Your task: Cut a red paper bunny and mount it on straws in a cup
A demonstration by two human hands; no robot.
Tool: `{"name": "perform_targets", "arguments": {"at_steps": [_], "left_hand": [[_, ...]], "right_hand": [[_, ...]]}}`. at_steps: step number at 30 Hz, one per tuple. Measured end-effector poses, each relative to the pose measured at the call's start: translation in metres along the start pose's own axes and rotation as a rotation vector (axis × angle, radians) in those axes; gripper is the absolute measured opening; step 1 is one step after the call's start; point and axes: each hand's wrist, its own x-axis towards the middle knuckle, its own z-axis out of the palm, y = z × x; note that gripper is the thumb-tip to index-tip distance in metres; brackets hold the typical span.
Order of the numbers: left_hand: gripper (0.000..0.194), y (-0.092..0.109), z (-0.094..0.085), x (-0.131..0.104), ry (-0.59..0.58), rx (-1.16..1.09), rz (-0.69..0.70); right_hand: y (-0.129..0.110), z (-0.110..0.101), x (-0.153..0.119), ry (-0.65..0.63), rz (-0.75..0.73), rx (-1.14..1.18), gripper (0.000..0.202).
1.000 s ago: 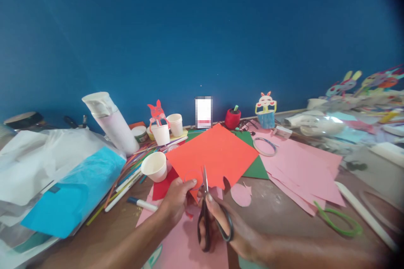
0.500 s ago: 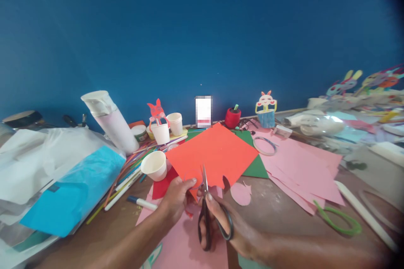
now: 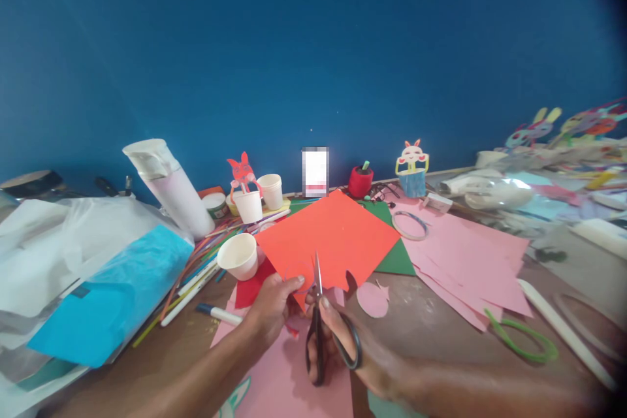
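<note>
A large orange-red sheet of paper [image 3: 333,235] lies turned like a diamond at the centre, with a notch cut in its near right edge. My left hand [image 3: 277,304] pinches its near left edge, thumb on top. My right hand [image 3: 337,333] is closed round the black handles of a pair of scissors [image 3: 318,281], whose blades point away from me at the sheet, beside my left thumb. Faint curved lines show on the paper by that thumb. Right of the scissors lies a rounded pink paper piece [image 3: 373,300].
A white cup [image 3: 238,257], markers and coloured sticks lie on the left, beyond a blue packet [image 3: 102,300]. Pink sheets [image 3: 465,261] and a green loop [image 3: 526,343] are on the right. Paper figures in cups stand near the blue wall.
The whole view has shifted very slightly. Both hands, the scissors and the orange-red sheet keep nearly the same places relative to each other.
</note>
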Motion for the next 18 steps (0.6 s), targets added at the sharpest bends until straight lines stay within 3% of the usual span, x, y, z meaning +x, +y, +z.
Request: {"name": "perform_targets", "arguments": {"at_steps": [13,18], "left_hand": [[0.019,-0.0037,-0.005,0.0006,0.0,0.102,-0.026],[0.02,-0.0026,-0.004,0.0002,0.002,0.12,-0.032]], "right_hand": [[0.0,0.0001,-0.0016,0.022,-0.004,-0.042,0.059],[0.0006,-0.0006,-0.0018,0.001,-0.002,-0.02,0.052]]}}
